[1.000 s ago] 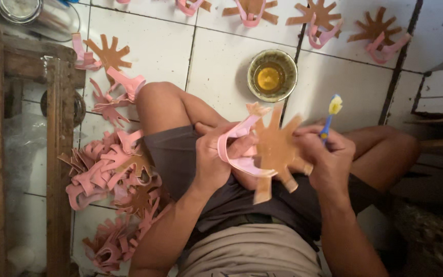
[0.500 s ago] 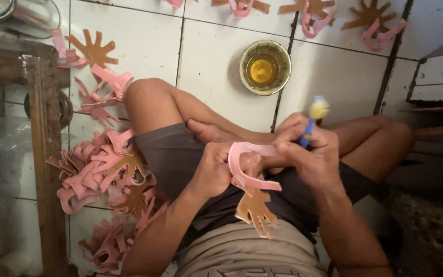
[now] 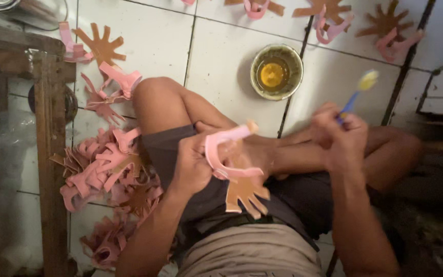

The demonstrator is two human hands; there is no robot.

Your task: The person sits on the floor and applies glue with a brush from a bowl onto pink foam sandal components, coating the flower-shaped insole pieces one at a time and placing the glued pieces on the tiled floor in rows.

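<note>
Nearest the camera, over the lap of the seated person, the left hand (image 3: 193,164) has its grip clenched on a pink strap piece (image 3: 226,154), a curved band whose two ends point away from the palm. Touching the strap's underside hangs a brown star-shaped cutout (image 3: 246,194), its prongs pointing down toward the dark shorts (image 3: 293,200).

To the right and a little higher, the right hand (image 3: 339,138) has its grip closed around a brush with a blue handle (image 3: 352,100); the yellowish bristle head sticks up above the fingers, blurred. The two hands are apart, with the crossed legs between and below them.

On the tiled floor (image 3: 155,46) at the left thigh lies a heap of pink and brown cutouts (image 3: 114,179), overlapping each other, beside a wooden frame (image 3: 44,154) that runs along the left edge.

Farther out, beyond the knees, a round tin of yellow glue (image 3: 276,72) stands on the tiles, apart from both hands. Along the far edge a row of finished pink-and-brown pieces (image 3: 329,18) lies spread singly. No label or sign can be made out anywhere.
</note>
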